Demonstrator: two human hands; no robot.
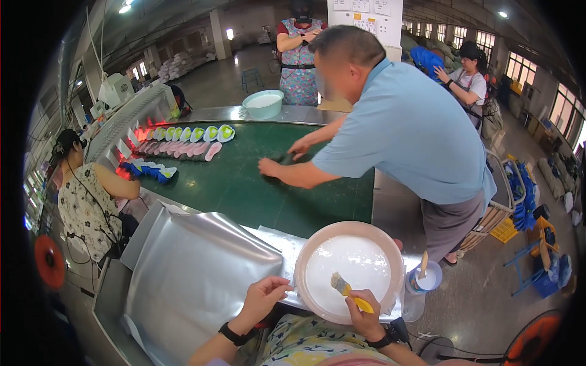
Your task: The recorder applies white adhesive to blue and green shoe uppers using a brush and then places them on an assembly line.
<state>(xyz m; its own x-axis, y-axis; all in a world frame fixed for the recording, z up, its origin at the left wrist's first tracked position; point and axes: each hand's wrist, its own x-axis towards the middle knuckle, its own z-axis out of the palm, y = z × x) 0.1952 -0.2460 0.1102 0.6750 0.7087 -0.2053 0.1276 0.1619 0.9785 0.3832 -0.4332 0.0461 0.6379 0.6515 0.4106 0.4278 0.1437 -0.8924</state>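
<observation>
My right hand [365, 318] grips a yellow-handled paintbrush [347, 288], its bristles over white liquid in a pale pink basin [398, 268]. The bristles look whitish and wet. Left of the basin, my left hand [266, 299] has its fingers curled and thumb and fingertips brought together close to the rim; whatever they pinch, if anything, is too small to make out. Under and beside that hand lies a large silvery sheet [195, 262]. A small white-and-blue tub [427, 282] with another brush [423, 263] standing in it is at the basin's right.
Beyond the basin, a person in a light blue shirt [415, 122] leans over a green conveyor belt [244, 146], hands on a dark piece. Rows of shoe parts [180, 150] lie on its left. A green basin [263, 105] stands at the far edge. An orange fan [534, 338] is lower right.
</observation>
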